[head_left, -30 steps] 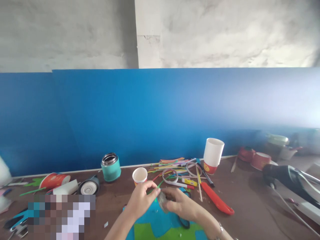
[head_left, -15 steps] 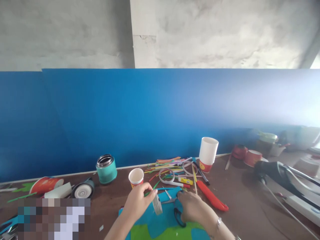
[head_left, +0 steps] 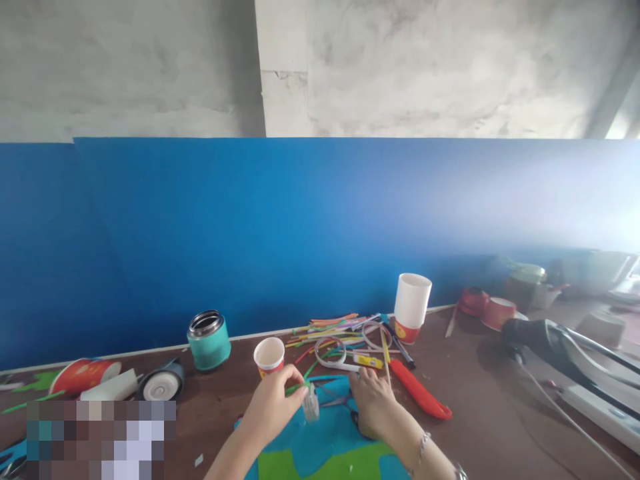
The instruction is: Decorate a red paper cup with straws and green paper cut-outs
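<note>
My left hand (head_left: 281,400) is closed in a pinch on a small roll of clear tape (head_left: 311,404), held upright above a blue and green sheet (head_left: 325,437). Over the handles of a pair of scissors (head_left: 336,401) is my right hand (head_left: 374,403), its fingers curled down around them. The blades point left toward the tape; most of the handles are hidden under the hand. Just behind my left hand stands a small paper cup (head_left: 269,353).
Behind the hands lie several coloured strips (head_left: 330,328), two pale rings and a yellow glue stick (head_left: 368,361). A red pouch (head_left: 420,392) and stacked paper cups (head_left: 413,307) are to the right, a teal flask (head_left: 209,347) to the left. A blue partition (head_left: 300,233) backs the table.
My right hand has shifted left over the scissors, covering more of their handles. The tape roll has turned slightly in my left hand. The view has moved a little to the right.
</note>
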Demonstrator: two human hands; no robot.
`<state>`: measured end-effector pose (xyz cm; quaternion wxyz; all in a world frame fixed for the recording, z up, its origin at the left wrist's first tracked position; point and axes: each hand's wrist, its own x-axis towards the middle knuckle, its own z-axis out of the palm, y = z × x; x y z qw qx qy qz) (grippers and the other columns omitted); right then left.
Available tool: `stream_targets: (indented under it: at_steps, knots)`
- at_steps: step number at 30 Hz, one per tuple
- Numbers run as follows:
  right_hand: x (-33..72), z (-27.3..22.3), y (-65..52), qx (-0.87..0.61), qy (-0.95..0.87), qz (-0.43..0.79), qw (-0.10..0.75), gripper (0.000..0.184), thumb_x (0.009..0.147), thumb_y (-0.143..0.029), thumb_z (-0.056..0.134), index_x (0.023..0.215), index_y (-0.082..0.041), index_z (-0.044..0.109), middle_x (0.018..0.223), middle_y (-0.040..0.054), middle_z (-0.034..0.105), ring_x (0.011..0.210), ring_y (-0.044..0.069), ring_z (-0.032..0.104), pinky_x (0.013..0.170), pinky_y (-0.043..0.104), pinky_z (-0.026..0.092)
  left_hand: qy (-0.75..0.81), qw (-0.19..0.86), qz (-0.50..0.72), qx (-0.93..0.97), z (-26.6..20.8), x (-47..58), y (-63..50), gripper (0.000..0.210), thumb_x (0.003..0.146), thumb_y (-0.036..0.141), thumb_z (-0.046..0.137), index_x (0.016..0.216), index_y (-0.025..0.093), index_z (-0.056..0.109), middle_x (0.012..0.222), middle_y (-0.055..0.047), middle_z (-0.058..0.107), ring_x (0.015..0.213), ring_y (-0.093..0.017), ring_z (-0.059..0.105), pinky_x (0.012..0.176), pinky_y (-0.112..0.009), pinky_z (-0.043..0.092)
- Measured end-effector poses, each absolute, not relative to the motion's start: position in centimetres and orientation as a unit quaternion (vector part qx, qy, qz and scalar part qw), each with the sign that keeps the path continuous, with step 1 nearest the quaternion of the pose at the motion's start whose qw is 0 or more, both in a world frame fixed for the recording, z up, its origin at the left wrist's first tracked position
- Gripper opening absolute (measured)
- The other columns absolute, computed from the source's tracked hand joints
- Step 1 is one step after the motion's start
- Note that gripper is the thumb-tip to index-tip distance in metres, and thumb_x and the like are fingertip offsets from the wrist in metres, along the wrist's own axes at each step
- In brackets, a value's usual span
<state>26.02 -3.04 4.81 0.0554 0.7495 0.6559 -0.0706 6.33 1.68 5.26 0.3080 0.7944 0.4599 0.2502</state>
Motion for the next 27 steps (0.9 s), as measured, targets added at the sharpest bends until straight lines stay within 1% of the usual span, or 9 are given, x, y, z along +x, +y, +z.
stream_targets:
  at_steps: [4,8,11,13,14,17,20,24,27]
  knots:
    - [26.0,4.6,-2.7,0.747,0.659,-0.080,0.049,0.067,0.054,0.000,0.060,0.120,-0.010,0.054,0.111,0.0221,0.062,0.109,0.035,0.054,0.088,0.042,0.042,0.456,0.314,0.255,0.793,5.5,6.3,1.7,0.013,0.075,0.030,0.051,0.077,0.020,0.058,0.077,0.000,0.065,0.072,-0.018,0.059,0.064,-0.025,0.038]
    - [26.4,4.5,-2.4,0.741,0.663,-0.100,0.041,0.069,0.052,0.000,0.059,0.120,-0.013,0.055,0.099,0.0187,0.069,0.094,0.034,0.063,0.078,0.039,0.046,0.450,0.314,0.260,0.795,5.6,6.1,1.8,0.015,0.076,0.031,0.050,0.079,0.020,0.060,0.079,-0.001,0.066,0.073,-0.018,0.058,0.065,-0.025,0.039]
    - [27.1,4.8,-2.7,0.727,0.677,-0.117,0.017,0.057,0.052,-0.003,0.058,0.107,-0.018,0.063,0.092,0.0138,0.071,0.088,0.032,0.064,0.071,0.034,0.045,0.442,0.319,0.258,0.798,5.6,5.9,1.9,0.017,0.078,0.031,0.049,0.081,0.021,0.062,0.080,-0.001,0.066,0.073,-0.019,0.058,0.067,-0.026,0.039]
    - [27.8,5.2,-3.0,0.712,0.691,-0.124,-0.008,0.048,0.055,-0.006,0.055,0.099,-0.020,0.067,0.089,0.0103,0.071,0.087,0.029,0.064,0.067,0.030,0.044,0.438,0.318,0.259,0.800,5.6,5.8,2.0,0.019,0.079,0.031,0.048,0.082,0.020,0.064,0.083,-0.002,0.066,0.075,-0.019,0.058,0.069,-0.027,0.039]
    - [28.1,5.4,-3.1,0.702,0.700,-0.127,-0.022,0.046,0.055,-0.007,0.053,0.097,-0.021,0.067,0.087,0.0082,0.070,0.086,0.026,0.064,0.066,0.028,0.043,0.436,0.317,0.262,0.801,5.6,5.7,2.1,0.020,0.079,0.031,0.048,0.082,0.020,0.064,0.085,-0.003,0.066,0.077,-0.019,0.058,0.071,-0.027,0.039]
    - [29.3,6.0,-3.4,0.665,0.726,-0.159,-0.073,0.046,0.054,-0.007,0.050,0.092,-0.023,0.068,0.078,0.0025,0.068,0.074,0.020,0.061,0.059,0.024,0.038,0.424,0.316,0.271,0.804,5.7,5.7,2.2,0.019,0.078,0.030,0.049,0.081,0.020,0.064,0.089,-0.004,0.064,0.083,-0.020,0.057,0.074,-0.027,0.040]
    - [30.4,6.6,-3.6,0.645,0.725,-0.209,-0.122,0.045,0.052,-0.008,0.050,0.091,-0.025,0.068,0.073,0.0002,0.064,0.064,0.016,0.055,0.052,0.023,0.033,0.414,0.312,0.277,0.809,5.9,5.7,2.2,0.016,0.078,0.027,0.049,0.080,0.020,0.064,0.092,-0.004,0.062,0.089,-0.020,0.056,0.078,-0.027,0.040]
    - [30.7,7.7,-4.3,0.640,0.716,-0.230,-0.158,0.049,0.050,-0.010,0.053,0.095,-0.026,0.065,0.078,0.0000,0.060,0.064,0.015,0.049,0.053,0.023,0.033,0.400,0.289,0.274,0.826,6.5,5.7,1.9,0.017,0.079,0.025,0.049,0.078,0.020,0.065,0.093,-0.004,0.059,0.090,-0.021,0.054,0.080,-0.028,0.039]
    - [29.6,8.4,-4.8,0.626,0.731,-0.214,-0.164,0.046,0.051,-0.011,0.053,0.093,-0.025,0.064,0.083,0.0005,0.059,0.071,0.015,0.050,0.058,0.023,0.034,0.390,0.274,0.267,0.838,6.7,5.7,1.7,0.018,0.080,0.024,0.048,0.078,0.020,0.066,0.089,-0.004,0.060,0.087,-0.021,0.053,0.079,-0.029,0.038]
